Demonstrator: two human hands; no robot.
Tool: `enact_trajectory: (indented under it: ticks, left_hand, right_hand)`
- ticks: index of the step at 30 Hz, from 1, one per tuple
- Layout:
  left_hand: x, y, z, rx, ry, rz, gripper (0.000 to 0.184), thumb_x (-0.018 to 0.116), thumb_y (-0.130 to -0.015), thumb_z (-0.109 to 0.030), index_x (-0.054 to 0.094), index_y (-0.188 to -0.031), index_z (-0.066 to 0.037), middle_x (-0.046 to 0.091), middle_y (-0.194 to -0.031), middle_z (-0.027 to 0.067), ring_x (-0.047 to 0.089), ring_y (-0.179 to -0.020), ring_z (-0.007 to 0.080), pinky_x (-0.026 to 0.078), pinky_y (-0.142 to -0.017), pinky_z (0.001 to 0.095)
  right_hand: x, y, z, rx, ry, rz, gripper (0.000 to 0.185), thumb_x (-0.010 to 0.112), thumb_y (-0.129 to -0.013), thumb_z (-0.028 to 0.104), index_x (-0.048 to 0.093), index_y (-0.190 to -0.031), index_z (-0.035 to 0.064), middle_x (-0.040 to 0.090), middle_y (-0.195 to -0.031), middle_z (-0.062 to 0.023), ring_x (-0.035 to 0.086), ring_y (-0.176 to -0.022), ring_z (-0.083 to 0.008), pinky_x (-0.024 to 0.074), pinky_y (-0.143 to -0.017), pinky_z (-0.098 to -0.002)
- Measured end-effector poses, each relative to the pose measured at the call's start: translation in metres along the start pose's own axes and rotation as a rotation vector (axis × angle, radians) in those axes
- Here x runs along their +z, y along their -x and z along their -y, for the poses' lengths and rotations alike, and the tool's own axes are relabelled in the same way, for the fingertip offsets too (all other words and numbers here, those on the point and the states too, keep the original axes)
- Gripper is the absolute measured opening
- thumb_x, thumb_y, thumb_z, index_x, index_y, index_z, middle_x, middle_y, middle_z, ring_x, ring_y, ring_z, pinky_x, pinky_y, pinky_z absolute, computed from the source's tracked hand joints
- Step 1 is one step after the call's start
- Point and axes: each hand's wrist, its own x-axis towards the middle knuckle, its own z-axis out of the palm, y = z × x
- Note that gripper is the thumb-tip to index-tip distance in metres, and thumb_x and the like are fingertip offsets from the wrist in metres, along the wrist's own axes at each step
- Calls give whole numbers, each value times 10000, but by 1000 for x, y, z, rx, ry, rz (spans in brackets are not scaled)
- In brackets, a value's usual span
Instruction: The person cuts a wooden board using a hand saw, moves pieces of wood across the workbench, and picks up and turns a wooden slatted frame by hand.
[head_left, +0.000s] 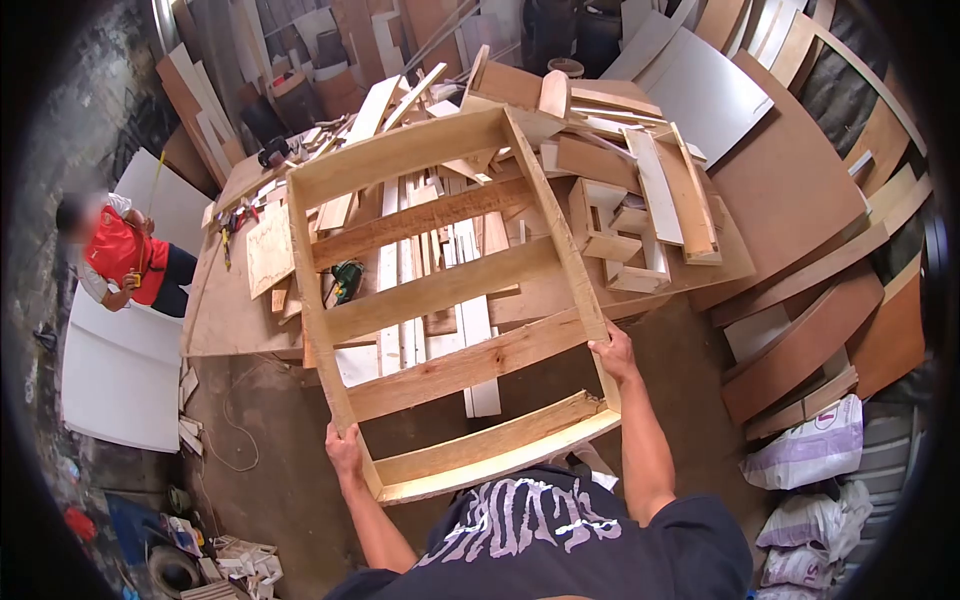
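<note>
A wooden frame [448, 285] with several crosspieces is held up in front of my body, tilted, its far end over the workbench. My left hand [345, 452] grips its left side rail near the bottom corner. Higher up, on the right side rail, my right hand [614, 352] is wrapped round the wood. Through the openings I see white and bare wooden strips [478, 340] lying on the bench. A green power tool [347, 281] shows behind the frame's left part.
The workbench [225, 330] carries piled offcuts and a small wooden box structure [625, 235]. At left stands a person in a red top [125, 245], holding a tape measure. Curved panels [805, 345] and white sacks [805, 445] line the right. A cable [235, 460] lies on the floor.
</note>
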Motion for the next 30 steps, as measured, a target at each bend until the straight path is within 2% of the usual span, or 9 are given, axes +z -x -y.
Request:
enact_trajectory:
  ticks: [2, 5, 7, 12, 14, 20, 26, 28, 30]
  left_hand:
    - [-2, 19, -6, 39, -24, -12, 369, 637, -886, -14, 659, -1253, 13, 737, -1102, 90, 683, -1019, 193, 524, -917, 330]
    - [10, 54, -24, 84, -36, -14, 344, 637, -903, -40, 659, -1242, 12, 731, -1075, 91, 673, -991, 185, 522, -904, 337]
    - [29, 84, -39, 182, 47, -68, 296, 638, -921, -74, 662, -1202, 16, 719, -1026, 87, 656, -955, 178, 516, -886, 343]
    - [83, 181, -72, 146, 48, -4, 321, 635, -927, -39, 663, -1243, 11, 714, -1058, 63, 644, -981, 162, 508, -884, 325]
    - [117, 211, -71, 187, 154, 28, 335, 644, -920, -22, 666, -1254, 6, 713, -1069, 50, 643, -990, 155, 508, -888, 314]
    - [225, 277, -86, 196, 167, 159, 324, 650, -918, -37, 674, -1239, 1, 711, -1079, 43, 642, -993, 150, 508, -890, 301]
    - [350, 312, -142, 214, 174, 243, 298, 627, -914, -37, 671, -1208, -15, 669, -942, 22, 617, -870, 139, 505, -788, 296]
    - [393, 315, -158, 314, 118, 273, 300, 624, -912, -28, 664, -1209, -13, 671, -982, 24, 616, -906, 141, 500, -815, 296]
    - [433, 318, -181, 299, 129, 310, 302, 624, -911, -23, 660, -1211, -11, 673, -1002, 27, 615, -927, 140, 497, -832, 298]
  right_hand:
    - [-16, 4, -4, -97, -50, -23, 631, 738, -792, 71, 620, -1411, 110, 725, -1257, -159, 688, -1171, -273, 509, -1013, -367]
    - [-65, 14, 7, -10, 0, 29, 597, 728, -799, 61, 635, -1388, 91, 730, -1235, -169, 692, -1160, -273, 512, -998, -370]
    - [-102, 30, 12, -34, -9, -32, 587, 721, -801, 52, 639, -1381, 86, 733, -1230, -166, 693, -1151, -263, 512, -994, -366]
    - [-216, 67, -23, -143, -114, -151, 584, 694, -807, 11, 639, -1384, 80, 743, -1222, -137, 674, -1135, -183, 504, -992, -341]
    - [-268, 79, -44, -157, -152, -167, 623, 687, -805, -5, 616, -1417, 93, 735, -1243, -133, 673, -1144, -179, 502, -993, -338]
    - [-405, 105, -82, -100, -94, -238, 649, 672, -840, -44, 566, -1467, 86, 706, -1312, -128, 643, -1196, -170, 471, -1038, -330]
    - [-515, 80, -140, -152, -24, -281, 635, 651, -876, -55, 527, -1492, 44, 662, -1381, -138, 601, -1266, -177, 437, -1082, -326]
    - [-544, 57, -160, -124, -99, -376, 560, 660, -867, -40, 588, -1419, 24, 705, -1291, -135, 651, -1164, -186, 485, -1012, -333]
    - [-584, 43, -164, -94, -51, -374, 494, 669, -866, -20, 619, -1356, 11, 725, -1221, -135, 669, -1097, -194, 503, -963, -343]
